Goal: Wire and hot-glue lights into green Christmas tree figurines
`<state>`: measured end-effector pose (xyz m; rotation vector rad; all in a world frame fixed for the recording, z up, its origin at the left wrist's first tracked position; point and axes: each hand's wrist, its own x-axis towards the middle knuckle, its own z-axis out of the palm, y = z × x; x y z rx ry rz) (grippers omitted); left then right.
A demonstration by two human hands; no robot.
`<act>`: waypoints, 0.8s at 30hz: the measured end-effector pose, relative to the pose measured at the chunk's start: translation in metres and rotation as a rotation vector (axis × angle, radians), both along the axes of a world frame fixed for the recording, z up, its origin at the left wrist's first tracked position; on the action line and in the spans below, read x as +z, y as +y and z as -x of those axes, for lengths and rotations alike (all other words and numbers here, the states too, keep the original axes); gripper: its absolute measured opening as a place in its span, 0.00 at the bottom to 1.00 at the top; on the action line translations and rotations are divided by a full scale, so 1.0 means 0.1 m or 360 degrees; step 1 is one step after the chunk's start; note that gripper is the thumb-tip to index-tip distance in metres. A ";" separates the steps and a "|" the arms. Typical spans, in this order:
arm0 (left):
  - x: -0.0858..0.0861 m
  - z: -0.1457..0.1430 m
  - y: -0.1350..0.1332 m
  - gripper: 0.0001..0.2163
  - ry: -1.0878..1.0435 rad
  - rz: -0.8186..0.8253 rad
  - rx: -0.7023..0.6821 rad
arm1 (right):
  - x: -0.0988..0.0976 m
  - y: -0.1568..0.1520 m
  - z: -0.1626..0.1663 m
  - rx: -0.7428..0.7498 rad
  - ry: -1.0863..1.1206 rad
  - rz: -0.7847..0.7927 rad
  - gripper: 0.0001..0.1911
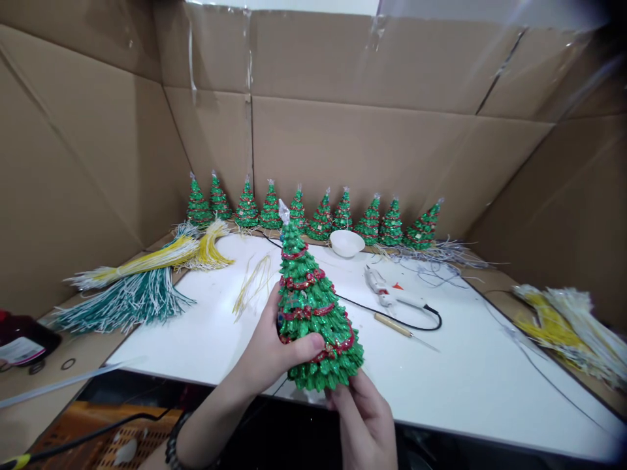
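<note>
A green glittery Christmas tree figurine [311,307] with red garlands and a clear tip stands tilted slightly left in front of me. My left hand [274,346] is wrapped round its left side, thumb across the front branches. Beneath the tree's base is my right hand [365,418], its fingers bent up against the underside; whether they hold anything else there is hidden. Beyond the tree, on the white board [220,346], lie a hot glue gun [385,287] with a black cord and a wooden-handled awl [394,325].
Several similar trees [247,205] line the back cardboard wall [343,143]. A white bowl [347,243] sits before them. Wire bundles, yellow [151,258] and green [122,300], lie left; more yellow wires [553,326] lie right. A dark bottle [24,339] is at far left, above an orange basket [132,444].
</note>
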<state>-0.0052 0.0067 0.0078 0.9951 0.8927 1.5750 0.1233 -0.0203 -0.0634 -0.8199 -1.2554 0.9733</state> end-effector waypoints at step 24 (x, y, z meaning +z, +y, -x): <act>-0.13 0.01 0.07 0.35 -0.0067 0.0107 -0.0229 | -0.23 0.18 -0.17 -0.0073 -0.0188 -0.0075 0.39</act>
